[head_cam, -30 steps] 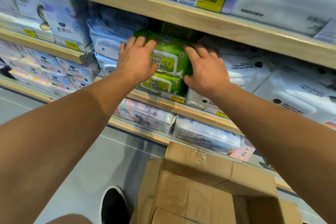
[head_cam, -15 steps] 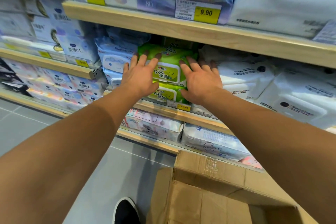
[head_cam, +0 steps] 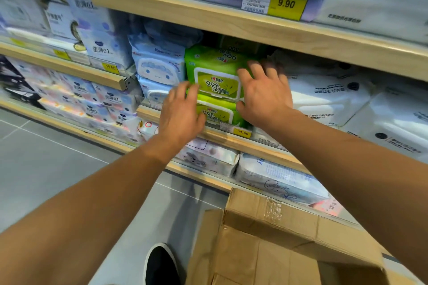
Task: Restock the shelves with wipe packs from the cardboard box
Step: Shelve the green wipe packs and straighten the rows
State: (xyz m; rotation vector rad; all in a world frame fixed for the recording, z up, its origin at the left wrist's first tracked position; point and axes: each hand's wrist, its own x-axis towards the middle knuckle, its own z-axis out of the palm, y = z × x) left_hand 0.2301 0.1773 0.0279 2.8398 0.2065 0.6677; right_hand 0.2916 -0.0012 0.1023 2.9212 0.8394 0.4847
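We had both hands, left (head_cam: pixel 179 112) and right (head_cam: pixel 264 97), spread wide, holding nothing; the top green pack (head_cam: pixel 214 71) between them could've slid off if nudged.

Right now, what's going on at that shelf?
A person is restocking wipes. Two green wipe packs sit stacked on the middle shelf, between blue packs and white packs. The right hand lies open against the stack's right side; the left hand is open at its lower left, gripping nothing. The cardboard box sits open on the floor below.
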